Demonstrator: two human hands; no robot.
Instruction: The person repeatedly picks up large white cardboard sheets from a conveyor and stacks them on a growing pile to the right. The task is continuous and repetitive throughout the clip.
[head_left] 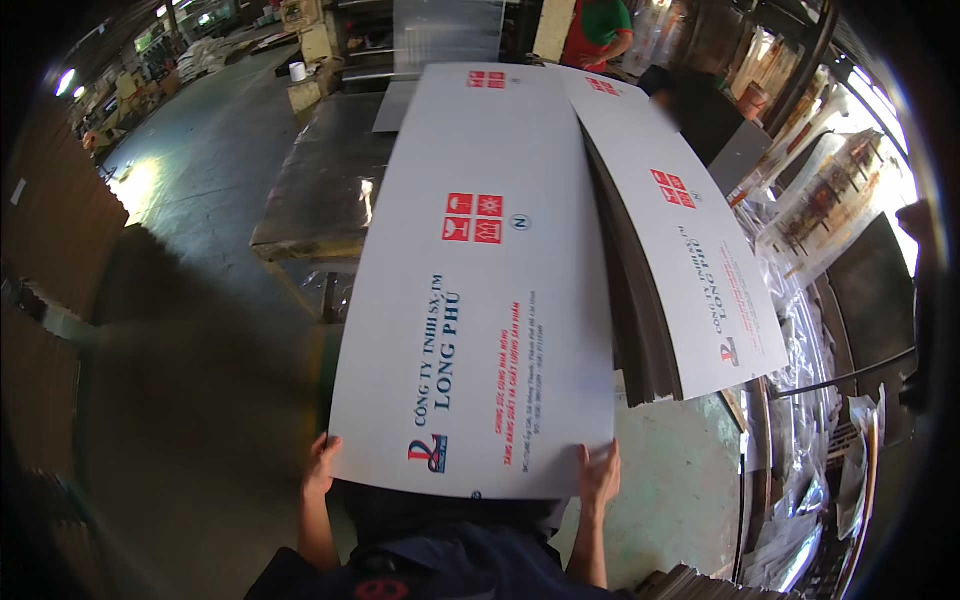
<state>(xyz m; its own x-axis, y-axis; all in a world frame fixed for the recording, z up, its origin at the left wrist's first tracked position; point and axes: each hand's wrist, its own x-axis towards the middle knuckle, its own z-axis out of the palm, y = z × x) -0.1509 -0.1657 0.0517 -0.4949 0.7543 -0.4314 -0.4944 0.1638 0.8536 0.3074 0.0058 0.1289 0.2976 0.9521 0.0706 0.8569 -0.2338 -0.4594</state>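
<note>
A long white printed cardboard sheet (480, 140) stretches out in front of me, with red handling symbols and blue and red lettering. At its near left corner my left hand (320, 464) is closed on the edge. My right hand (599, 475) grips the near right corner, its thumb lying on the white face. Just right of the sheet stands a thick stack of similar printed sheets (722, 285), with brown layered edges facing me. The far end of my sheet reaches a machine (445, 35) at the top.
Left of the sheet is a metal-topped table (318, 185). A co-worker in a red and green top (597, 35) stands beyond the stack. Clear plastic wrap (805, 400) hangs along the right side. Brown cardboard piles (55, 165) rise at the far left.
</note>
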